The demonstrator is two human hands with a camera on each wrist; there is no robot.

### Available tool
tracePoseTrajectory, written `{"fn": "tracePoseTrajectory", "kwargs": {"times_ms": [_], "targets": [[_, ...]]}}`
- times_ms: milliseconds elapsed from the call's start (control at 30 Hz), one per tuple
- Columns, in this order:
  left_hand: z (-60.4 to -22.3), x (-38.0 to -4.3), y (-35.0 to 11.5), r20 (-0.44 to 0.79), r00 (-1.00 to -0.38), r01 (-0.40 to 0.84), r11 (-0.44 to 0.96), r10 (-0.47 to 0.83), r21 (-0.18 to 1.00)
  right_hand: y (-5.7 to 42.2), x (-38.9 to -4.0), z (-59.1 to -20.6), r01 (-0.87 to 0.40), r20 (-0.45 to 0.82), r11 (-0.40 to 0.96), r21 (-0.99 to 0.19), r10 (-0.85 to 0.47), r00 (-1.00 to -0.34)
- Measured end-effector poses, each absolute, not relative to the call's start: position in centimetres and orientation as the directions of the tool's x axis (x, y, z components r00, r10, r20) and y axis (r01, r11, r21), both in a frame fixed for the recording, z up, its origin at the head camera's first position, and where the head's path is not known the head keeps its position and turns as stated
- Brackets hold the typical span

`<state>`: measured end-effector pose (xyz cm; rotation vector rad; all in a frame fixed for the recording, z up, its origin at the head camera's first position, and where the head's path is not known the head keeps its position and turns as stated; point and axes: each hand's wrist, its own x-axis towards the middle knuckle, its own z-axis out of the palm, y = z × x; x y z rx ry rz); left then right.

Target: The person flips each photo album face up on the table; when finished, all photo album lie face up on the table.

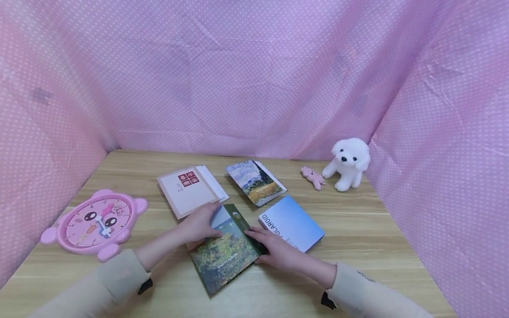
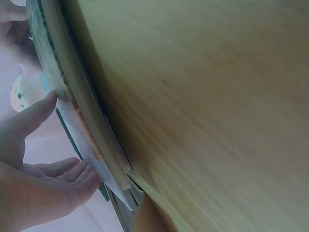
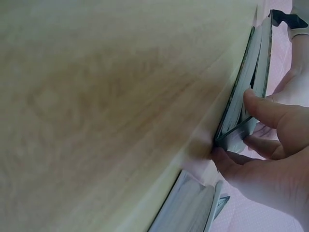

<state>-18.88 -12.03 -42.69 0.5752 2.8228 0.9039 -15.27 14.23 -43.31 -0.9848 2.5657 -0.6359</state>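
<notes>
A green photo album [image 1: 232, 251] with a painted garden cover lies at a slant on the wooden table, partly over a pale album [image 1: 188, 190] with red characters. My left hand [image 1: 199, 223] rests on its left side, thumb on the cover and fingers spread toward the far edge. The left wrist view shows the left fingers [image 2: 72, 171] lightly bent against the cover. At the dark spine, my right hand [image 1: 280, 251] grips the album, thumb near its lower edge. In the right wrist view, the right thumb [image 3: 263, 108] touches the page-edge side, with other fingers around the spine corner.
A blue Polaroid album [image 1: 298, 221] lies just beyond the right hand. Behind it is an album with a landscape painting [image 1: 254, 181]. A pink clock [image 1: 97, 223] sits left; a small pink toy [image 1: 313, 177] and a white plush dog [image 1: 347, 163] are at back right.
</notes>
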Motion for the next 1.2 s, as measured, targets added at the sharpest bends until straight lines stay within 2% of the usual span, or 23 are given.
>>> {"fn": "tracePoseTrajectory", "kwargs": {"times_ms": [233, 867, 1200], "targets": [[-42.3, -19.1, -11.8, -0.031, -0.929, 0.286, 0.765, 0.37, 0.576, 14.5, -15.4, -43.1, -0.541, -0.128, 0.648, -0.536, -0.696, -0.707], [-42.0, -19.9, -12.0, 0.074, -0.931, 0.329, 0.733, 0.357, 0.596, 15.3, -15.9, -41.4, -0.582, 0.021, 0.596, -0.553, -0.688, -0.725], [-41.3, -19.9, -12.1, 0.121, -0.934, 0.333, 0.695, 0.337, 0.637, 16.0, -16.4, -40.7, -0.566, 0.08, 0.536, -0.627, -0.678, -0.731]]}}
